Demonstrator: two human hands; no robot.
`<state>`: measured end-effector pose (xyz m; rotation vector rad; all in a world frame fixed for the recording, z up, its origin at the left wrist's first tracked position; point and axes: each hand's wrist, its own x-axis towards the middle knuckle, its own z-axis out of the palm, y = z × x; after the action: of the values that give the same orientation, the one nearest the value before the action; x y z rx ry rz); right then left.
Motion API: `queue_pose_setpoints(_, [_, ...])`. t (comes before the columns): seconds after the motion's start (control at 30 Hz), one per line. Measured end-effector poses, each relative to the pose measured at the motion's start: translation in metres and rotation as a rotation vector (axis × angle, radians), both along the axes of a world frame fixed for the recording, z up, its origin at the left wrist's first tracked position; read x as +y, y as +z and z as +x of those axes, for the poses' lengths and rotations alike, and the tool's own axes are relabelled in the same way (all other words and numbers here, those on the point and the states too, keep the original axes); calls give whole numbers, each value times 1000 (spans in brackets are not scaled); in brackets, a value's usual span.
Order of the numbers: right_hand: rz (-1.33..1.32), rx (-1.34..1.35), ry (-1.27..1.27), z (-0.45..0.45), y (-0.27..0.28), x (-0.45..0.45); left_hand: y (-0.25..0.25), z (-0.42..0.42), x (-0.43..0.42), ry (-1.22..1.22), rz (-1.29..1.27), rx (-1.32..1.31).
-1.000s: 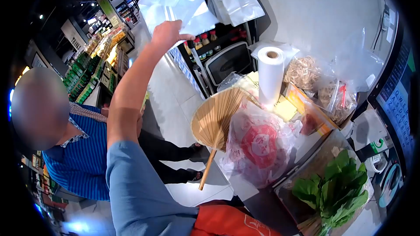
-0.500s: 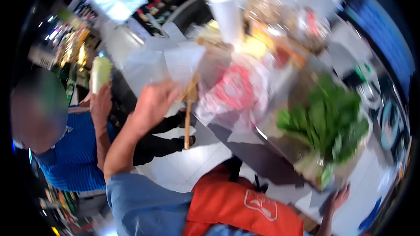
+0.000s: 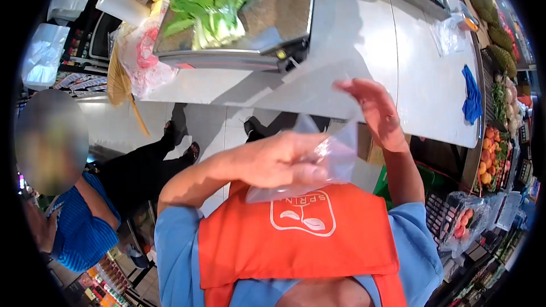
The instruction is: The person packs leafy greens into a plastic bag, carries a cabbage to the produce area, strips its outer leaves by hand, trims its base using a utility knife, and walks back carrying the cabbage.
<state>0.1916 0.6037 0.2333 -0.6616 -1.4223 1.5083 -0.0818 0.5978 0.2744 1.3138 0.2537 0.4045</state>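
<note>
In front of my chest, my left hand (image 3: 281, 162) is closed on a clear plastic bag (image 3: 343, 146). The thin film shows on both sides of my fingers, over my orange apron (image 3: 239, 244). My right hand (image 3: 375, 112) is raised just right of the bag, its fingers stretched out and slightly blurred, with nothing in them that I can see. Beyond both hands, a bunch of leafy greens (image 3: 213, 0) with pale stems lies on a flat metal scale platform (image 3: 278, 0) on the white counter (image 3: 352, 40).
Left of the scale are a pink-and-white plastic bag (image 3: 149, 51), a palm-leaf fan (image 3: 118, 79) and a plastic roll (image 3: 120, 4). A person in a blue striped top (image 3: 85, 233) is at the left. A blue cloth (image 3: 472, 96) lies at the counter's right end, near fruit (image 3: 489, 153).
My left hand has come back from the far left and now holds the clear bag before my chest. My right hand has risen beside it. The view has turned right.
</note>
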Motion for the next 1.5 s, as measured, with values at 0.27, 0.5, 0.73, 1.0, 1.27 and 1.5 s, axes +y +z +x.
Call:
queue_pose_setpoints(0.27, [-571, -86, -134, 60, -5, -66, -22, 33, 33, -30, -232, 233])
queue_pose_setpoints(0.5, [-338, -622, -794, 137, -60, -32, -102, 106, 91, 598, 721, 538])
queue_pose_setpoints(0.73, [16, -978, -1023, 140, -104, 6, -128, 163, 52, 722, 1241, 383])
queue_pose_setpoints(1.0, [115, -1263, -1009, 148, -105, 7, -188, 147, 47, 442, 1328, 623])
queue_pose_setpoints(1.27, [210, -1395, -987, 143, -113, 32, -170, 128, 88, 450, 1233, 748])
queue_pose_setpoints(1.5, [262, -1382, -958, 146, -111, 23, -188, 137, 62, 523, 1306, 665])
